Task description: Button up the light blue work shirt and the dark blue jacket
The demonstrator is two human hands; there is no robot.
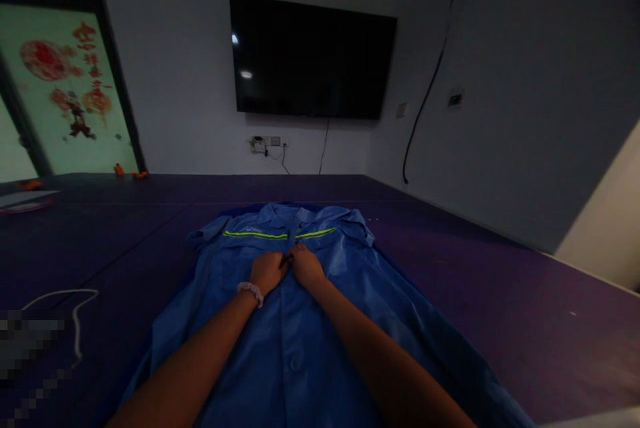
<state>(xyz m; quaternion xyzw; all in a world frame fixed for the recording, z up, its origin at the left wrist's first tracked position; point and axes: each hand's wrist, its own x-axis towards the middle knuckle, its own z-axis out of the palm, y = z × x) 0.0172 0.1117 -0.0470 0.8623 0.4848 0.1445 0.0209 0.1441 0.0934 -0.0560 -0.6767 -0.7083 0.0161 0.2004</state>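
A blue work shirt with yellow-green stripes across the chest lies spread out on the purple floor, its collar pointing away from me. My left hand, with a scrunchie at the wrist, pinches the front placket just below the stripes. Close beside it, my right hand grips the other side of the same placket, fingertips nearly meeting the left ones. What lies between the fingertips, perhaps a button, is hidden. Lower on the placket a button shows.
A white cable curls on the purple floor at the left. Small orange objects sit by the glass door. On the far wall hangs a television; a black cable dangles at the right wall.
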